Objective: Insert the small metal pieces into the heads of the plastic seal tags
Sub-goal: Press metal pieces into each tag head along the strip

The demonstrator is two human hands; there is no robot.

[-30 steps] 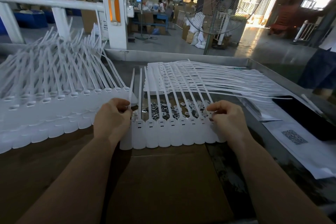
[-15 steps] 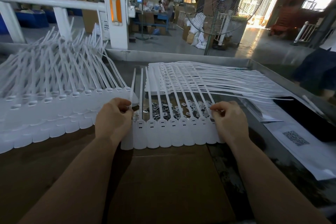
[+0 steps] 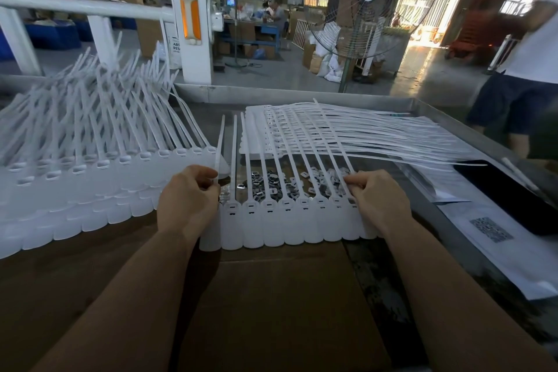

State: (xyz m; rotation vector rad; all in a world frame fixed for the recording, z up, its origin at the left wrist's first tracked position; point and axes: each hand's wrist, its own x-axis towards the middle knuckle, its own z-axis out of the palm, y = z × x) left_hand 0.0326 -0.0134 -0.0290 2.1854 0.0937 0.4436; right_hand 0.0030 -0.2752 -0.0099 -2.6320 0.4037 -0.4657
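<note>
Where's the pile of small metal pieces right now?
In the head view, the metal pieces lie mid-table between the left hand and right hand, under the straps of the row of tags.

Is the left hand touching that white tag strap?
Touching. The head view shows the left hand pinching the leftmost strap of the tag row between thumb and fingers.

Bare cardboard point(image 3: 271, 311) lies open near; tag stacks point(image 3: 90, 184) left and far point(image 3: 347, 136) flank the metal pieces point(image 3: 271, 181).
</note>
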